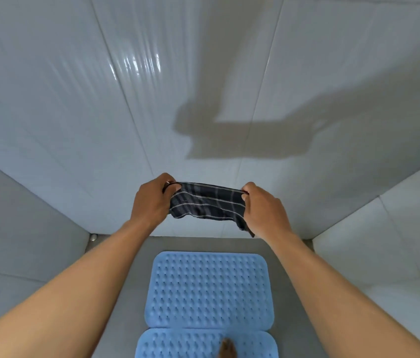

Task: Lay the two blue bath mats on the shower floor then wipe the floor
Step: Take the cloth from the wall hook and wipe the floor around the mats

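Note:
Two blue bumpy bath mats lie flat on the grey shower floor (283, 259), one behind the other: the far mat (210, 289) and the near mat (178, 343) touch edge to edge. A bare foot (227, 348) stands on the near mat. Held up in the air in front of the back wall is a dark cloth (207, 202) with thin light stripes, stretched between both hands. My left hand (152, 200) pinches its left end, my right hand (261, 206) grips its right end.
White glossy tiled walls (100, 112) close the stall in at the back and on the right, a grey wall on the left. A small round metal fitting (93, 237) sits in the far left floor corner. Narrow strips of bare grey floor run beside the mats.

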Demonstrator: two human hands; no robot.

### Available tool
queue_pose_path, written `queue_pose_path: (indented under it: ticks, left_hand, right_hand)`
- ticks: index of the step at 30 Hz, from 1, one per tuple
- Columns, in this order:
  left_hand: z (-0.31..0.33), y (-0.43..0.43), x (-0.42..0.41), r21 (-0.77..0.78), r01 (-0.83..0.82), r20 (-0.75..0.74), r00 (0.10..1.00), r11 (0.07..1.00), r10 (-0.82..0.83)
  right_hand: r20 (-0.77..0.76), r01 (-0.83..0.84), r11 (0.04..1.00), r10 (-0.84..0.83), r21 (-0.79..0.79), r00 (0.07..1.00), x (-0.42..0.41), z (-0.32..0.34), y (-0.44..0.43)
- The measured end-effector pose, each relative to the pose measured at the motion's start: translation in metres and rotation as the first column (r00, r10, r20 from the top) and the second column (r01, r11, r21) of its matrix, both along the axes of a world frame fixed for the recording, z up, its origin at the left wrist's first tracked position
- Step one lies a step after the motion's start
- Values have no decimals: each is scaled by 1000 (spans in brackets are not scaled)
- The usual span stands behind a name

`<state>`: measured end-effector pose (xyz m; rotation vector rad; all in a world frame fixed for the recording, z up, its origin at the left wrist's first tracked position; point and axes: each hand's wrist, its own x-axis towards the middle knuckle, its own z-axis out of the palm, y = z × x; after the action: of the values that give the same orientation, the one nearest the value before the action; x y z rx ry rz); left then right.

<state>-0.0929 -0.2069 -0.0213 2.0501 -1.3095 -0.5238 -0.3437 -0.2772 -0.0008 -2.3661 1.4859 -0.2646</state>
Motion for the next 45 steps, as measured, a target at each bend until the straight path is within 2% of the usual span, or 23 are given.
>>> queue_pose_path:
  ticks: [10,14,18,23,28,32,34,38,39,41,43,45]
  left_hand:
    - [-223,-6,45,66,-193,-76,977,979,197]
    - [-356,-6,66,78,-266,-153,949,961,276]
    - [-472,1,80,12,-405,-226,890,914,397]
    - [-617,4,101,-30,-455,-273,860,890,431]
    - [-705,11,122,-21,-424,-179,893,905,414]
    - [-738,11,145,52,-339,-124,931,939,343]
    - [-746,8,155,109,-285,-110,949,952,297]
    - [-762,-13,171,161,-298,-43,950,941,309]
    - [-767,-17,170,138,-327,-11,943,935,332]
    - [-778,-22,165,34,-351,158,927,936,341]
    - [-790,-17,154,-47,-280,296,913,959,281]
    - [-809,-9,143,21,-137,309,943,990,124]
  right_hand:
    - [87,-16,989,3,147,996,52,-236,-26]
    - [120,6,982,-29,190,992,83,-369,-32]
    - [140,10,962,-50,274,989,106,-482,-36]
    - [198,-45,924,-34,381,980,129,-617,-47]
    - [210,-100,892,6,440,978,144,-703,-48]
    - [165,-100,797,0,596,986,155,-738,-52]
    - [178,-69,779,-55,623,983,162,-749,-53]
    - [174,18,882,-113,471,978,187,-772,-52]
    - [154,51,916,-122,399,980,195,-778,-51]
    - [60,104,981,-115,165,991,206,-789,-45]
    - [-36,31,998,-33,-52,999,215,-803,-33]
    - [-76,-82,995,77,-61,994,223,-821,-18]
